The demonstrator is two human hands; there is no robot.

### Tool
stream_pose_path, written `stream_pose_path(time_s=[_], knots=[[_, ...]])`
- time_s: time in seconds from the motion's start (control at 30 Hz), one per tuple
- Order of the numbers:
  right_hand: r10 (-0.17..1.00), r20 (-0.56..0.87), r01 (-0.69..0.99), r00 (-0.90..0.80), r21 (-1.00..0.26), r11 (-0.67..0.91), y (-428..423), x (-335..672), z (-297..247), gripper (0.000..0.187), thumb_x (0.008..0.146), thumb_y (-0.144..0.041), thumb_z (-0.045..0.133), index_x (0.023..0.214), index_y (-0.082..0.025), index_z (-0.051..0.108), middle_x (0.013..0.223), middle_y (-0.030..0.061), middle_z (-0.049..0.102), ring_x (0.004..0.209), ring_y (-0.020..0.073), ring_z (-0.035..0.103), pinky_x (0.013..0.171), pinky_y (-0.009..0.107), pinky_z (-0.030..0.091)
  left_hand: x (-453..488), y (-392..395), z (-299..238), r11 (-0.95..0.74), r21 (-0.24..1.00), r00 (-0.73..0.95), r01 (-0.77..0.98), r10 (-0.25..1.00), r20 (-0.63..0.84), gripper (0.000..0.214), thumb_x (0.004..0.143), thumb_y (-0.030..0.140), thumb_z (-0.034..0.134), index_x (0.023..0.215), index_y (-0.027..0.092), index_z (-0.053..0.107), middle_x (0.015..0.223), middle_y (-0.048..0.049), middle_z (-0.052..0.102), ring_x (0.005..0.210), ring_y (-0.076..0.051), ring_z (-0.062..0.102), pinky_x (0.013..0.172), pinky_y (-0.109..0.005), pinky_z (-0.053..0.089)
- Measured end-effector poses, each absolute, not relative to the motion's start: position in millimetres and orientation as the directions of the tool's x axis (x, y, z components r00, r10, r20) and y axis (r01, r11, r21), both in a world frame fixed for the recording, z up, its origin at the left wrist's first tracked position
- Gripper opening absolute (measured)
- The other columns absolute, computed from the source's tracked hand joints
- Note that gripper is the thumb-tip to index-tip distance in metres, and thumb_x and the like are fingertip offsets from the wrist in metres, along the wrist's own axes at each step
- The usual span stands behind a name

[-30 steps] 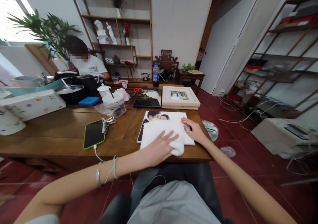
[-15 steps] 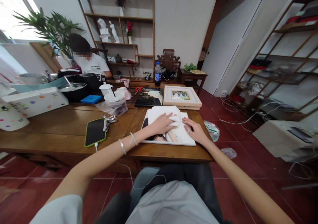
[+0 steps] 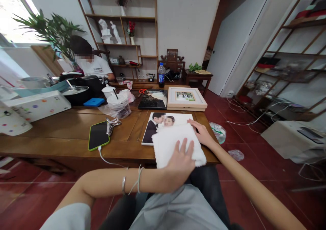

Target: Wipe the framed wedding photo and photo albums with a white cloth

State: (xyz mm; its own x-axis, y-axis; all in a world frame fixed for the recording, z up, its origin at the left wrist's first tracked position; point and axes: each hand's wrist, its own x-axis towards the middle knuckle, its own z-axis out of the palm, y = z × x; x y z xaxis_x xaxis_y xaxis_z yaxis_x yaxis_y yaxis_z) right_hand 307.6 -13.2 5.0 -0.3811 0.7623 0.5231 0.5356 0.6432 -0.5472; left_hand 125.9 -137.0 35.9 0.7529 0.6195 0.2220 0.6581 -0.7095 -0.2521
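Fingers point(image 3: 182, 147) of the left hand point(image 3: 179, 169) lie spread and open upon a white fluffy cloth point(image 3: 165, 142), laid flat on it rather than clutching it, probably so that the pressure is shared evenly. Under this cloth and ahead of these fingers is the photo panel point(image 3: 149, 132), flat on the table point(image 3: 127, 128); the cloth passes beyond the panel's near edge. At the right hand point(image 3: 203, 135), the fingers are stretched out, resting on the panel's right part, apparently to keep it from sliding. The panel is thin, with white background; its uncovered portion shows two persons close together, one in dark suit. Well to the left of the fingers lies a green-rimmed phone point(image 3: 98, 136), its white cable point(image 3: 100, 149) plugged in. Farther beyond the fingers, a dark photo print point(image 3: 152, 101) and a light wooden picture frame point(image 3: 187, 106) lie side by side, perhaps set back to be out of the hands' way.
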Motion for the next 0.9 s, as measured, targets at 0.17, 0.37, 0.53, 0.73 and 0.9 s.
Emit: stream_pose_path(time_s=[0.17,0.37,0.53,0.73,0.9], knots=[[0.759,0.515,0.51,-0.398,-0.564,0.649,-15,308,8,0.038,0.074,-0.013,0.051,0.109,-0.02,0.062,0.12,0.0088,0.06,0.12,0.0233,0.049,0.102,0.043,0.037,128,-150,44,-0.75,-0.208,0.778,0.628,0.603,0.174,0.025,0.087,0.023,0.048,0.099,0.021,0.069,0.14,-0.0112,0.04,0.126,-0.037,0.037,0.095,-0.052,0.038],[0.777,0.513,0.581,-0.364,-0.527,0.62,-14,306,4,0.036,0.078,-0.014,0.046,0.11,-0.019,0.061,0.122,0.0103,0.059,0.119,0.0235,0.049,0.102,0.043,0.038,117,-98,63,-0.696,-0.146,0.712,0.703,0.691,0.125,0.027,0.089,0.023,0.044,0.103,0.018,0.066,0.137,-0.0103,0.043,0.124,-0.032,0.041,0.092,-0.047,0.041],[0.795,0.512,0.61,-0.326,-0.528,0.591,-15,305,5,0.036,0.081,-0.021,0.047,0.116,-0.019,0.056,0.122,0.0105,0.058,0.115,0.025,0.053,0.099,0.044,0.039,108,-27,72,-0.703,-0.088,0.708,0.706,0.699,0.103,0.034,0.092,0.036,0.04,0.106,0.014,0.062,0.123,-0.0154,0.054,0.112,-0.029,0.052,0.083,-0.04,0.046],[0.837,0.504,0.546,-0.214,-0.648,0.531,-17,306,7,0.044,0.086,-0.025,0.044,0.129,-0.023,0.039,0.127,0.0085,0.054,0.115,0.0213,0.052,0.098,0.042,0.041,119,14,58,-0.763,-0.095,0.762,0.64,0.614,0.205,0.034,0.094,0.033,0.034,0.113,0.017,0.058,0.134,-0.0126,0.046,0.126,-0.027,0.038,0.098,-0.043,0.034],[0.81,0.548,0.554,-0.209,-0.616,0.56,-16,306,8,0.041,0.088,-0.028,0.041,0.129,-0.02,0.043,0.131,0.0097,0.05,0.121,0.021,0.046,0.104,0.041,0.035,131,-34,50,-0.682,-0.183,0.707,0.708,0.682,0.187,0.026,0.088,0.02,0.047,0.109,0.019,0.062,0.139,-0.013,0.04,0.126,-0.032,0.036,0.096,-0.049,0.036]])
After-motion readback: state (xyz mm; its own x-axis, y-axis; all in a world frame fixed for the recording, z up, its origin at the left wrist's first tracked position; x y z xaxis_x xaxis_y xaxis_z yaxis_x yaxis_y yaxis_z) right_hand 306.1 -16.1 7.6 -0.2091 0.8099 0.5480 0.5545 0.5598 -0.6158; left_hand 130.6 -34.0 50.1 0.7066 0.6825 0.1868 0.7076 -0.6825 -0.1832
